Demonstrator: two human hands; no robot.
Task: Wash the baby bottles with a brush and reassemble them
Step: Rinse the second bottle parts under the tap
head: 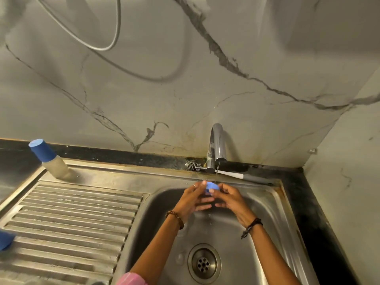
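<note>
A small blue bottle part (pixel 212 186) is held between both hands over the steel sink basin (pixel 265 214), under a thin stream of water from the chrome tap (pixel 217 148). My left hand (pixel 194 199) grips its left side and my right hand (pixel 228 199) grips its right side, fingers curled around it. A bottle brush (pixel 218 170) with a white and grey handle lies on the sink rim behind the tap. An assembled baby bottle with a blue cap (pixel 48 159) stands at the back left of the drainboard.
A ribbed steel drainboard (pixel 72 219) fills the left side, with another blue part (pixel 6 239) at its left edge. The drain (pixel 204 263) sits at the basin's bottom. Black countertop (pixel 320 202) borders the sink on the right; marble walls rise behind and to the right.
</note>
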